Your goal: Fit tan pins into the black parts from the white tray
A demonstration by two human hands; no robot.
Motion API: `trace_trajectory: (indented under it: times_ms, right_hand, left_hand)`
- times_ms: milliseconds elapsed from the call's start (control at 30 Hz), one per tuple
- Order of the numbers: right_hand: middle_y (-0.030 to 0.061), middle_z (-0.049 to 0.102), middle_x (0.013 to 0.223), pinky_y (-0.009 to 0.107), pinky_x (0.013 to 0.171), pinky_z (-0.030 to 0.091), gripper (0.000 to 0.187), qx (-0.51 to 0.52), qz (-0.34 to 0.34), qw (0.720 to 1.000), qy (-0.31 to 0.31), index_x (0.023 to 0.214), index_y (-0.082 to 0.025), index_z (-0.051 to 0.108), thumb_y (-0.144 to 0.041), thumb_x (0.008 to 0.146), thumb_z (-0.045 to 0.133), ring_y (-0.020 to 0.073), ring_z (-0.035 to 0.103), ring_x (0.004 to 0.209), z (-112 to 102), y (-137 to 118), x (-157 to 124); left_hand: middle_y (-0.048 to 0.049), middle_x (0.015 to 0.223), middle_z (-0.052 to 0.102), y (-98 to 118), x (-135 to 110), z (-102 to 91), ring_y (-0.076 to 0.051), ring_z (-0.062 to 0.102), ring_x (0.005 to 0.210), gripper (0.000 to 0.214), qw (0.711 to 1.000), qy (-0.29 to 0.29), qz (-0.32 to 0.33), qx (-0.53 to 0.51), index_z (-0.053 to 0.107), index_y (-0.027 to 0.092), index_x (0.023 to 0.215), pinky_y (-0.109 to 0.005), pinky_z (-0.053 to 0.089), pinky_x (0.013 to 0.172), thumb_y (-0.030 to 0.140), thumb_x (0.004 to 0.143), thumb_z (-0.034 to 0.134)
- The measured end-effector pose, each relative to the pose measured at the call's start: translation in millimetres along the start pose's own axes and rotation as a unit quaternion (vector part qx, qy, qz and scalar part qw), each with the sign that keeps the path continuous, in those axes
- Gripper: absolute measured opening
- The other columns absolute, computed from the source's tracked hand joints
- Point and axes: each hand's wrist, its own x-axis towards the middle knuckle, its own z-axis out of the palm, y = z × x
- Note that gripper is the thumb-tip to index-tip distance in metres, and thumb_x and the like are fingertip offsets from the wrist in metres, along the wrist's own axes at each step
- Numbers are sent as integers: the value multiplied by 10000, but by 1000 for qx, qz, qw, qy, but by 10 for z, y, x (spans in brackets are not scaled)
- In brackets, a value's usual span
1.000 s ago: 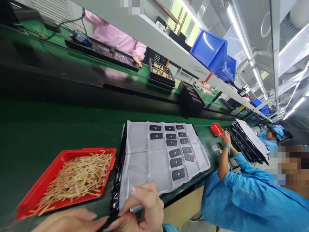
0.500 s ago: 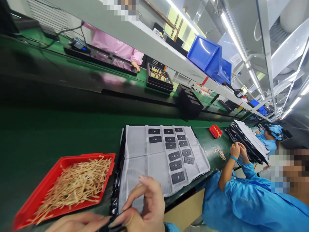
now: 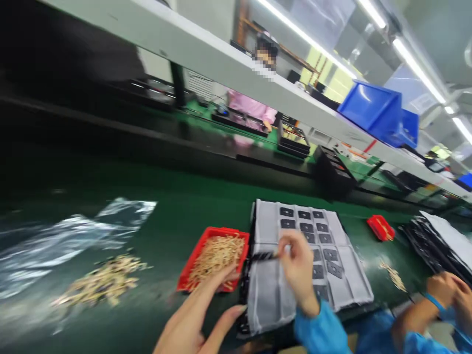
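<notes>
My right hand point(image 3: 299, 268) pinches one end of a blurred thin black plate point(image 3: 264, 256) above the left part of a white sectioned tray point(image 3: 266, 309). Rows of flat black plates point(image 3: 304, 215) with small cut-outs lie in the tray's middle and right sections; my hand covers some of them. Lower left of the tray, my left hand point(image 3: 201, 314) is open, thumb apart from the fingers, holding nothing. Just beyond its fingertips stands a red bin point(image 3: 192, 255) full of thin tan strips point(image 3: 217, 253).
A pile of tan and dark scraps point(image 3: 105, 280) and crumpled clear plastic film point(image 3: 73, 236) lie left. At right are a small red bin point(image 3: 379, 227), loose strips point(image 3: 393, 274), stacked trays point(image 3: 424, 246) and a co-worker's hands point(image 3: 448, 290). A shelf point(image 3: 221, 54) runs overhead.
My view has swung left, bringing the film and scrap pile into sight. My hands, together on a black piece before, have parted; the right has moved over the tray with it, and the left has opened.
</notes>
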Motion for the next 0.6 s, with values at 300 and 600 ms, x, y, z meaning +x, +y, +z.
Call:
trace_trajectory:
  times_ms: [300,600]
  right_hand:
    - [93,645,1340,458,958,596,394,-155,145,976,-53,1321,-193,622,-416,1000,670,240,675,1137,447,1204,2154]
    - [79,702,1221,449,951,589,331,-333,139,925,-115,1207,-178,678,-425,987,686,222,696,1072,121,1635,2376]
  left_hand:
    - [-59,1139,784,-522,-147,-538,-274,789,961,203,962,-31,-184,197,699,259,1170,-381,636,846,257,1003,583]
    - [-64,1071,732,-1250,-46,-764,-237,692,1059,223,927,-13,-262,268,708,224,968,-357,525,938,95,1011,531]
